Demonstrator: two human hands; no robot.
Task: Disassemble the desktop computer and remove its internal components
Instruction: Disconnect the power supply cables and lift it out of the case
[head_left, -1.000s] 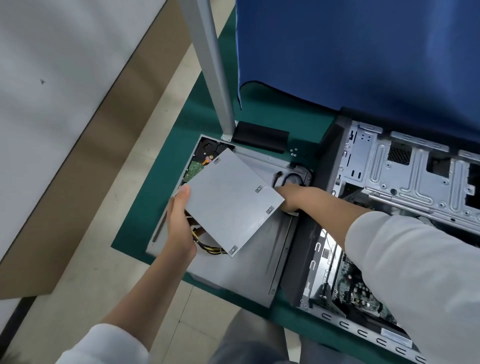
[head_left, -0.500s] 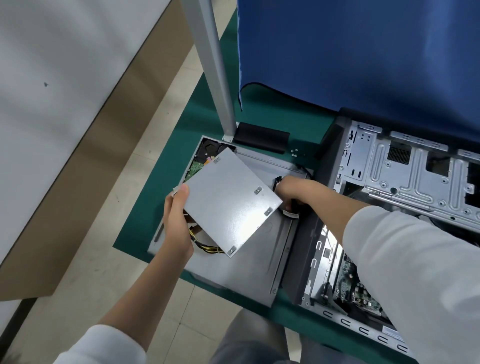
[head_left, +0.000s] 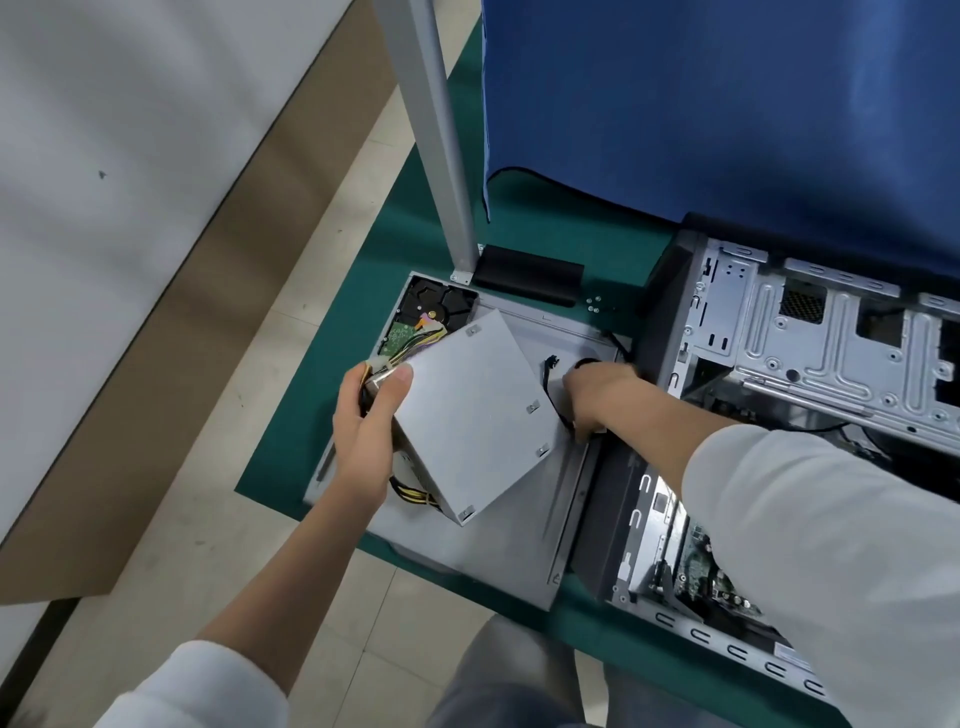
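Now we hold the power supply (head_left: 470, 415) tilted above the side panel (head_left: 467, 540) on the desk (head_left: 524, 208), left hand (head_left: 363, 421) fingers curled around its cabled edge, right hand (head_left: 597, 397) gripping something unclear; probably heavy, rigid, best gripped by opposite edges.

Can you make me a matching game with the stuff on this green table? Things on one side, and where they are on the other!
Things:
1. power supply
2. hard drive
3. computer case
4. blue cloth

Places:
A. hanging at the back of the table
B. in the left hand's grip
C. open, on the right
D. on the grey panel's far left corner

Pairs: 1-B, 2-D, 3-C, 4-A
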